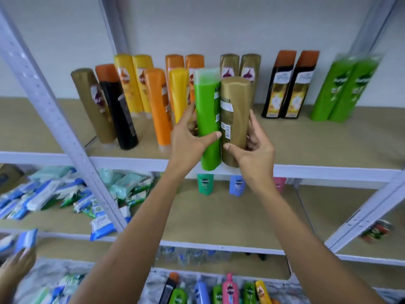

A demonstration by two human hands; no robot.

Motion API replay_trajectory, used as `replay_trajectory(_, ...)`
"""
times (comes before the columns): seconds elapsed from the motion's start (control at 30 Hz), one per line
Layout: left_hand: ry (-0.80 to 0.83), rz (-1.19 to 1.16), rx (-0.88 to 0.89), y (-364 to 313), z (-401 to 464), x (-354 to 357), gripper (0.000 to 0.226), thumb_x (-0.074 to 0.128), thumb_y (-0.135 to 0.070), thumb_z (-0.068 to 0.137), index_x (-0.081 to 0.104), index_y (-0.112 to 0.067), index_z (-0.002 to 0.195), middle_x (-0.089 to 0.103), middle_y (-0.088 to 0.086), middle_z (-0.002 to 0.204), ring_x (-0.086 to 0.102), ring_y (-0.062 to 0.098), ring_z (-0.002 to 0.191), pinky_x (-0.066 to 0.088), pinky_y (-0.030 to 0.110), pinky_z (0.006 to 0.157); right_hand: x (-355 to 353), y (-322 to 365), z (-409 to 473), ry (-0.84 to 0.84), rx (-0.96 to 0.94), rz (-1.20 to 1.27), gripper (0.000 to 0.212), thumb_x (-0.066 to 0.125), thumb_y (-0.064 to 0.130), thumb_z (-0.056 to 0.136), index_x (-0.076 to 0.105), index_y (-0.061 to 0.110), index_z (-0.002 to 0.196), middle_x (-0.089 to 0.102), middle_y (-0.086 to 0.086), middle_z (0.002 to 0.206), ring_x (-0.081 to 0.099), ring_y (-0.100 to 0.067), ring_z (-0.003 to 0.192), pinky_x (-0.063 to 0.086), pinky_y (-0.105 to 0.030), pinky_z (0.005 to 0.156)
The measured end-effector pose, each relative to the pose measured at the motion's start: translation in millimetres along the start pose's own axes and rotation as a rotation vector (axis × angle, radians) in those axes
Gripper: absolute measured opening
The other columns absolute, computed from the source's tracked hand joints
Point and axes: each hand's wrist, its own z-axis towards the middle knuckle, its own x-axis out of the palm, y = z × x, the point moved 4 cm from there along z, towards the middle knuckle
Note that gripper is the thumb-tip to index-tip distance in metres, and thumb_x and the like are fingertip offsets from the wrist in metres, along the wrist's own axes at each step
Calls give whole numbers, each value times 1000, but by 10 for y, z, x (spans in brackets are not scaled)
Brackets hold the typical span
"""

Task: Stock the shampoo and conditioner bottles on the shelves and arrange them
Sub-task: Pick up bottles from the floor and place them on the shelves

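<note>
Now, left hand (pixel 188 139): my fingers and thumb wrap the tall green plastic bottle (pixel 208 119), keeping it upright.
Right hand (pixel 252 148): I grip the gold plastic bottle (pixel 235 121), pressed against the green one so both travel together.
Position: both hang at the front edge of the grey metal shelf (pixel 328 170), not yet set down.
Obstacles: orange and yellow bottles (pixel 168 102) stand just behind; the matching green pair (pixel 344 88) is well apart, rightward.

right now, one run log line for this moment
left hand: grips green bottle | right hand: grips gold bottle | both upright, touching, front shelf edge
</note>
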Motion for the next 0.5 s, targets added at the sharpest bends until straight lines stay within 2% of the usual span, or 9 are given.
replay_trajectory(0.1,-9,36,63,92,217,246,80,81,-5,67,45,-42,128,69,0,112,67,15,102,55,41,88,-108,-50,214,-63,-2,-23,88,70,-18,72,38,16,146,61,-3,131,62,-12,115,51,-29,97)
replay_trajectory(0.23,-3,81,56,355,334,520,80,81,-8,69,44,-32,137,67,-11,116,63,3,107,53,32,92,-246,-175,422,-139,5,-29,86,72,-15,73,38,20,144,60,-7,132,62,-13,115,51,-29,97)
replay_trajectory(0.37,-29,174,44,554,378,649,88,79,-23,73,31,-41,144,60,-19,128,59,2,114,50,36,99,-320,-295,545,-143,1,-120,78,73,-8,75,41,31,135,61,-1,130,60,-9,116,49,-32,101)
replay_trajectory(0.5,-36,202,50,556,420,678,87,79,-25,75,29,-41,145,57,-20,129,57,0,116,47,29,102,-379,-380,604,-148,6,-172,77,73,-2,77,40,32,138,60,4,131,59,-5,117,48,-29,102)
